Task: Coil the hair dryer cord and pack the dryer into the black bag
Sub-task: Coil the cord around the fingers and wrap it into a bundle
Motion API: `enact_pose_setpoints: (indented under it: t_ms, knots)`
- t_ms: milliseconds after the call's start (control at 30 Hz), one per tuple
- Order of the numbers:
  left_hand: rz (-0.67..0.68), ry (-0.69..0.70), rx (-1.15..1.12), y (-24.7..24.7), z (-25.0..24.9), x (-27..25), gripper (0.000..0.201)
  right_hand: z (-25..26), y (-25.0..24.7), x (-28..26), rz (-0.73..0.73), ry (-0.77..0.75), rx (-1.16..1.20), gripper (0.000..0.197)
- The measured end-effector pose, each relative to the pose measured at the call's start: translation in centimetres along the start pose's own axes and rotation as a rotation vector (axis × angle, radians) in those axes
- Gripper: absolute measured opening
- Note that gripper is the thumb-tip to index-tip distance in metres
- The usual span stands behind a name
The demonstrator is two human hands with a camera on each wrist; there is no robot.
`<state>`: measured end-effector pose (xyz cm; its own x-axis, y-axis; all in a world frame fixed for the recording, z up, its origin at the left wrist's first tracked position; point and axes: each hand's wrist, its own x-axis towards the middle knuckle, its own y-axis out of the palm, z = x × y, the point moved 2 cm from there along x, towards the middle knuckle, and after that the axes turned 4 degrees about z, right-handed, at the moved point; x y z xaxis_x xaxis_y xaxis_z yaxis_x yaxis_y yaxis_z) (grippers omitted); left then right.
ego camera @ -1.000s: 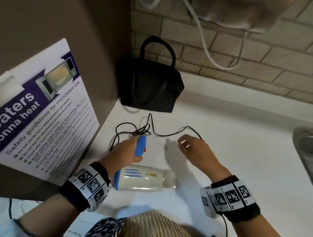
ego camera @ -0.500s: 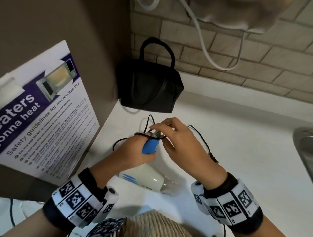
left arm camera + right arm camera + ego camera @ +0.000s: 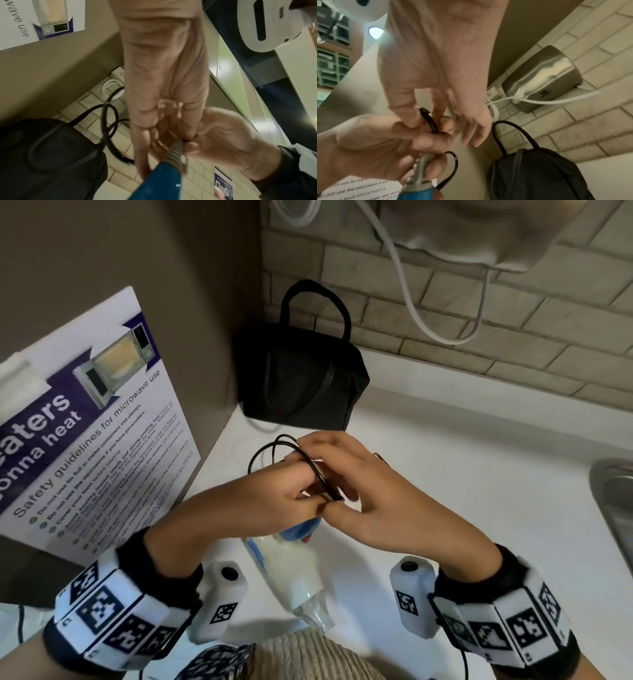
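Observation:
The hair dryer (image 3: 286, 571) has a white body and a blue handle (image 3: 301, 531); it is lifted off the white counter (image 3: 479, 508), nozzle towards me. My left hand (image 3: 281, 498) grips the handle's top by the grey strain relief (image 3: 175, 152) and keeps black cord (image 3: 274, 450) loops there. My right hand (image 3: 363, 487) pinches a stretch of the cord (image 3: 428, 120) between thumb and fingers, right against the left hand. The black bag (image 3: 301, 378) stands upright behind the hands in the corner, handles up, apart from them.
A microwave safety poster (image 3: 85, 440) hangs on the brown panel at the left. On the brick wall a metal unit (image 3: 544, 78) has a white cable (image 3: 411, 302) hanging from it. A steel sink rim (image 3: 613, 508) shows at the right edge.
The dryer has come up off the counter and turned its nozzle towards me. My right hand has carried the loose cord across to the handle, where both hands now meet.

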<state>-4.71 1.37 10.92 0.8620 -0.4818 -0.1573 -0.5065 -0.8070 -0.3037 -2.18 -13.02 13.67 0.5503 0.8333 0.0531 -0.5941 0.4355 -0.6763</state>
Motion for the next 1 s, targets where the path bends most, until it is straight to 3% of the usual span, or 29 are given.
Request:
enact_pose_setpoints:
  t_ms: [100, 167, 233, 300, 400, 467, 633, 700, 800, 1000]
  knots:
    - [0.100, -0.022, 0.065, 0.4, -1.1, -0.4, 0.016, 0.8, -0.7, -0.1, 0.054, 0.063, 0.377, 0.034]
    - [0.096, -0.027, 0.079, 0.7, -1.4, -0.4, 0.014, 1.4, -1.3, -0.2, 0.002, 0.086, 0.552, 0.010]
    - [0.040, -0.052, 0.084, 0.8, -1.4, -0.3, 0.019, 1.9, -1.6, -0.3, -0.055, 0.090, 0.601, 0.006]
    - [0.001, -0.074, 0.094, 0.7, -1.1, -0.2, 0.014, 2.3, -1.5, -0.3, -0.040, 0.101, 0.521, 0.019]
    - [-0.013, -0.065, 0.165, 0.8, -0.8, -0.2, 0.024, 2.6, -0.7, -0.2, -0.006, 0.084, 0.181, 0.047]
    - [-0.046, -0.063, 0.152, 1.1, -0.8, 0.1, 0.019, 3.0, -0.9, 0.0, -0.069, 0.002, 0.013, 0.046]
    - [-0.065, 0.016, 0.083, 1.8, -0.9, 0.2, 0.023, 3.5, -1.8, 0.1, -0.136, -0.105, -0.153, 0.042]
    - [-0.039, 0.030, 0.037, 1.7, -1.0, -0.3, 0.031, 2.7, -2.3, 0.1, -0.281, -0.045, -0.159, 0.037]
    - [0.058, 0.034, 0.000, 1.4, -0.9, -1.3, 0.022, 0.8, -3.5, -0.3, -0.475, 0.092, -0.183, 0.024]
    - [0.017, 0.088, -0.183, 0.5, -1.1, -1.9, 0.016, -1.2, -3.3, -0.7, -0.425, 0.295, -0.241, 0.029]
